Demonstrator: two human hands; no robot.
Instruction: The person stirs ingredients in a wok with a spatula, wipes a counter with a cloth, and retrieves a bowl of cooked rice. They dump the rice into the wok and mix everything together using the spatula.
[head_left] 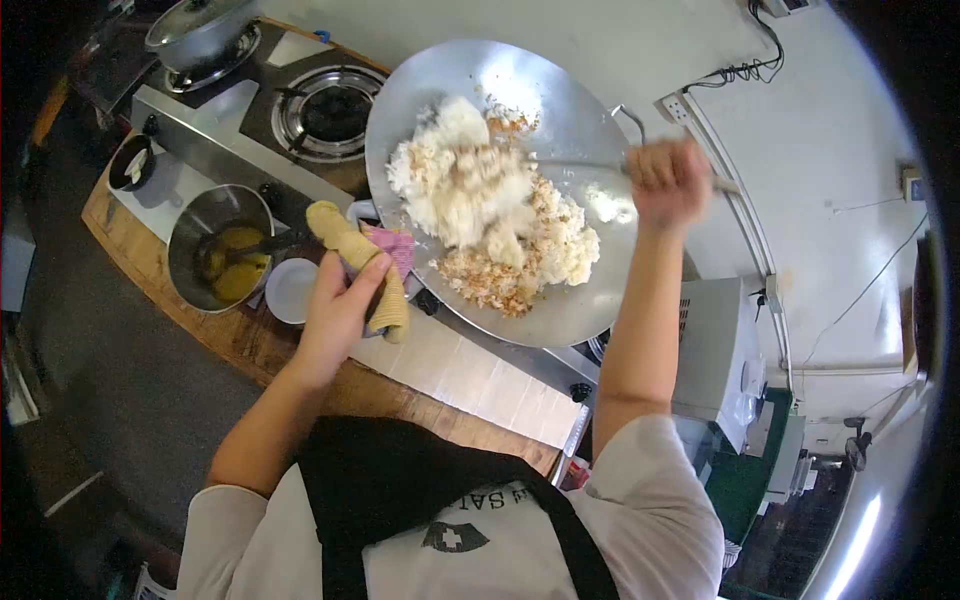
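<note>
A large metal wok [420,75] holds a heap of white rice [450,215] with browned grains mixed through it. My right hand [668,180] is closed round the handle of a long-handled spatula [580,163], above the wok's right side. The spatula's head is lost in blurred, moving rice. My left hand [340,300] is closed on a folded yellow cloth [350,235] at the wok's left rim, by its loop handle. Beside that lies a pink striped cloth [392,245]. Whether the fingers also grip the wok handle is hidden.
Left of the wok are a bare gas burner [330,112] and a lidded pot [200,30]. A metal pot [220,200] with yellow liquid and a ladle, a small white bowl [292,290] and a black bowl [130,163] stand on the wooden counter [410,395].
</note>
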